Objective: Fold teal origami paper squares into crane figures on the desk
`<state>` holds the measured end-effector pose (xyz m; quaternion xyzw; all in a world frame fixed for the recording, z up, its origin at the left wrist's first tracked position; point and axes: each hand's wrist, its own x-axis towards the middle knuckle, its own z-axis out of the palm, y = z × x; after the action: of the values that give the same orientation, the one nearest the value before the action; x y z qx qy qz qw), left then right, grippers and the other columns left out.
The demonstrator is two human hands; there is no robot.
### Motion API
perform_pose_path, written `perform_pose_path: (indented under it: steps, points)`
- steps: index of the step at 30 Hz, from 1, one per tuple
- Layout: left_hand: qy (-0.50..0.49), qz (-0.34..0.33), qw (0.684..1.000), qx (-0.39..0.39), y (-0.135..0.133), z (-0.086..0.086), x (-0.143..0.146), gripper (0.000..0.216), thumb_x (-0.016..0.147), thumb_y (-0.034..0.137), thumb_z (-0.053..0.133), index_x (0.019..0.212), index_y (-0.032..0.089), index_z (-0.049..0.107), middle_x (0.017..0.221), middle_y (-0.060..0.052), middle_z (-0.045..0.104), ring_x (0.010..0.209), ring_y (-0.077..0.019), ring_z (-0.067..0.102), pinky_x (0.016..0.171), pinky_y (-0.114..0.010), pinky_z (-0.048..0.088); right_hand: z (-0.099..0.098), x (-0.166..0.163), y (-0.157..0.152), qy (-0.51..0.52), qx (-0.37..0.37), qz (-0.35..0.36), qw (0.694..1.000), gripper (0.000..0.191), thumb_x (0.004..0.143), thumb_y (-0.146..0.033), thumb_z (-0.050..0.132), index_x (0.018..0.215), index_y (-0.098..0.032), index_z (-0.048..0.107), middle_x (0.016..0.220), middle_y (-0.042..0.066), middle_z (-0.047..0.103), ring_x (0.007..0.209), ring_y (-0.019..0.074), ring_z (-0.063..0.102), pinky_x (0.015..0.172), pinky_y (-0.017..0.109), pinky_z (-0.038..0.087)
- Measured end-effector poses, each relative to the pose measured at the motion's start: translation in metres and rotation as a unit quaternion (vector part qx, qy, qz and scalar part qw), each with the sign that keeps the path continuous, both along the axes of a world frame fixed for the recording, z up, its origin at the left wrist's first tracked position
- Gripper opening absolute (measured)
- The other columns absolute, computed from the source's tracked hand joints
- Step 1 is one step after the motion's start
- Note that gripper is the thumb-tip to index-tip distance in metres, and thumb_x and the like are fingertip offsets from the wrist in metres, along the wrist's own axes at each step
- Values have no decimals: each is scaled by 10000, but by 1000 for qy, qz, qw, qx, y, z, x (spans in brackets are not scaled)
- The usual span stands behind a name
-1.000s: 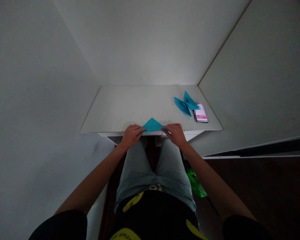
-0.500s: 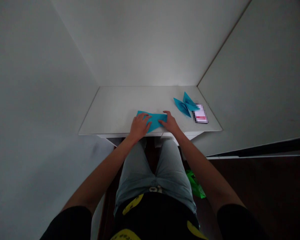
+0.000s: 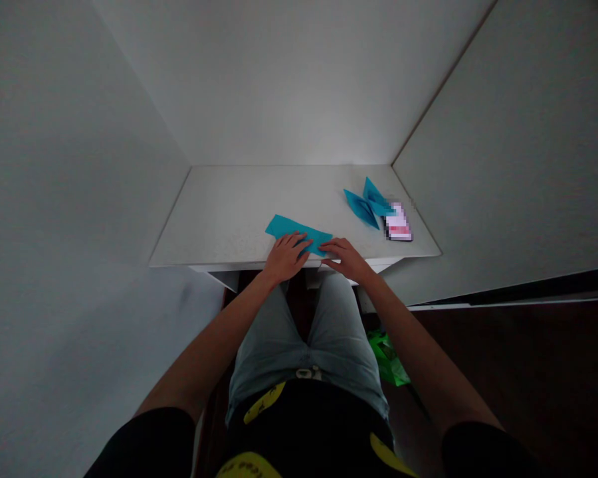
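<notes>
blue paper (image 3: pixel 285 226): just turned aslant, near table (image 3: pixel 219 212) front edge; you seem mid-repositioning | your left hand (image 3: pixel 285 257): fingers spread atop it | your right hand (image 3: pixel 347 259): at its right end, can't tell if pinching

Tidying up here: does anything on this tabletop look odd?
The phone does: its image is broken into coarse blocks, and a folded blue piece seems to overlap it. The blue sheet being handled lies slanted, which seems ordinary.
</notes>
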<state>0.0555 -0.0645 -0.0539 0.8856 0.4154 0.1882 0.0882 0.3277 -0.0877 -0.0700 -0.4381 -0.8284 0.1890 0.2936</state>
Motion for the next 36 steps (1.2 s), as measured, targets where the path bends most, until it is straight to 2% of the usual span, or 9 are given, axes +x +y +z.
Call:
perform_pose_path:
  steps: [4, 9, 14, 19, 23, 26, 30, 36]
  points:
    - [-6, -34, 999, -16, -2, 0, -4, 497, 1095, 504, 627, 1539, 286, 678, 1682, -65, 593, 1605, -312, 491, 1345, -545, 376, 2, -3, -2, -15, -10, -39, 999, 315, 1112, -489, 615, 1204, -271, 823, 1182, 109, 786, 1150, 290, 681, 1071, 498, 542]
    - [-16, -38, 999, -31, 0, 2, -5, 445, 1107, 509, 609, 1484, 298, 715, 1640, -52, 638, 1587, -286, 517, 1344, -529, 381, 2, -14, 16, -57, -19, -84, 995, 250, 1076, -437, 666, 1050, -239, 816, 1048, 95, 757, 1004, 276, 677, 982, 454, 529]
    - [19, -53, 998, -3, -4, 3, -6, 438, 1145, 405, 529, 1561, 347, 655, 1683, -54, 593, 1622, -272, 474, 1347, -538, 353, 2, -23, 29, -71, -9, -134, 988, 215, 1062, -402, 650, 1104, -246, 793, 1054, 107, 735, 1013, 300, 667, 976, 465, 531]
    - [46, -51, 997, 27, -12, -1, -4, 425, 1137, 397, 535, 1533, 381, 688, 1741, -83, 517, 1652, -315, 431, 1336, -580, 340, 9, -33, -3, -68, 57, -238, 967, 341, 1139, -355, 461, 1227, -228, 764, 1192, 157, 749, 1130, 335, 669, 998, 489, 520]
    - [45, -31, 998, 29, -17, -2, 4, 511, 1097, 447, 606, 1596, 338, 633, 1759, -132, 481, 1662, -352, 405, 1328, -604, 343, 8, -43, -43, -128, 50, -182, 974, 416, 1165, -393, 429, 1454, -248, 691, 1464, 146, 728, 1350, 331, 642, 1109, 510, 474]
    - [50, -31, 998, 21, -21, 0, 7, 617, 1061, 462, 659, 1652, 310, 566, 1779, -140, 450, 1662, -364, 400, 1310, -595, 370, 6, -45, -53, -154, 41, -171, 972, 495, 1166, -441, 440, 1586, -234, 599, 1594, 147, 659, 1452, 330, 599, 1165, 516, 442]
    - [49, -53, 997, 0, -21, 2, -8, 635, 1044, 432, 680, 1648, 281, 559, 1756, -116, 493, 1621, -333, 469, 1281, -539, 423, 10, -41, -40, -151, 58, -188, 969, 490, 1173, -459, 408, 1544, -236, 636, 1554, 142, 695, 1419, 340, 612, 1143, 531, 446]
    - [18, 18, 1000, 3, -11, -5, -65, 532, 1067, 319, 649, 1595, 265, 622, 1653, -104, 621, 1551, -290, 567, 1268, -496, 456, 14, -40, -17, -150, 65, -191, 968, 440, 1167, -471, 413, 1346, -220, 727, 1479, 153, 734, 1369, 366, 621, 1098, 546, 455]
